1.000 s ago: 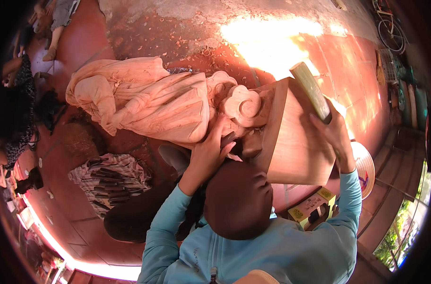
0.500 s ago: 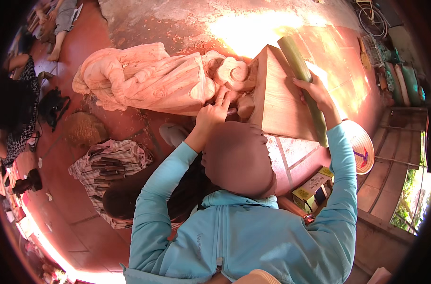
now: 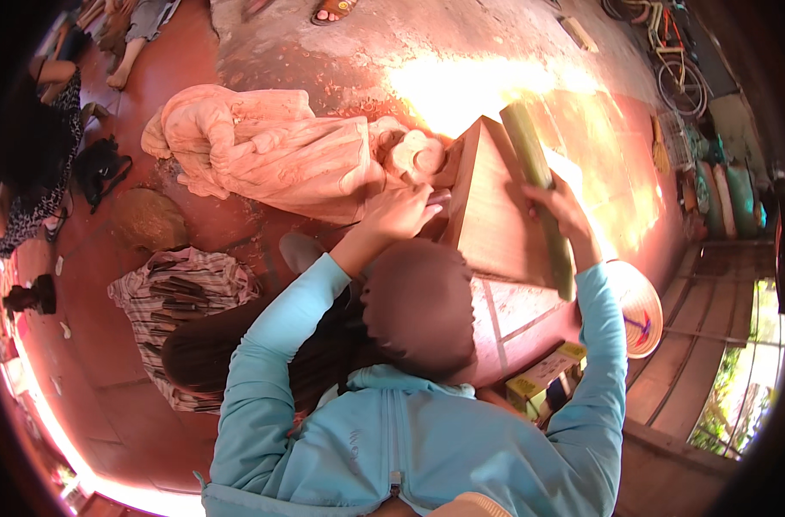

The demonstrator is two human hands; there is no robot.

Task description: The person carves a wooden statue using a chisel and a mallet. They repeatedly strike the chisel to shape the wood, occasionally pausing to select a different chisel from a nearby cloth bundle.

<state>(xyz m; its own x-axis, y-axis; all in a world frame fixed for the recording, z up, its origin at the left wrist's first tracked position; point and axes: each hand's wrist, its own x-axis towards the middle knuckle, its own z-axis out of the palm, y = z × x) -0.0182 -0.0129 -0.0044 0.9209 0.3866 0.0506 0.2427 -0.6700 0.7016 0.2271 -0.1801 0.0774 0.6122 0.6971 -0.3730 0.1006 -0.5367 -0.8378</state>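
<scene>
A pale carved wooden statue (image 3: 272,151) of a robed figure lies on its side. Its thick square wooden base (image 3: 513,207) is at the right end. My left hand (image 3: 397,212) is over the carving beside the base, fingers bent. A short reddish-brown piece (image 3: 440,197) shows at its fingertips; I cannot make out what it is or its full shape. My right hand (image 3: 565,214) is closed round a long green cylindrical piece (image 3: 530,146), which lies along the base's outer side. Nearer me is a rounded brown thing (image 3: 418,310) with a scalloped edge.
Several carving tools (image 3: 179,297) lie on a striped cloth (image 3: 134,302) at left, near a round wooden block (image 3: 149,218). A woven hat (image 3: 638,310) and a yellow-green box (image 3: 543,376) are at right. Another person (image 3: 31,181) sits at far left; a bicycle (image 3: 681,82) stands far right.
My left hand has drawn back slightly, its stretched fingers now bent. The view has shifted, and my right hand stays on the green piece. A foot now shows at the far edge.
</scene>
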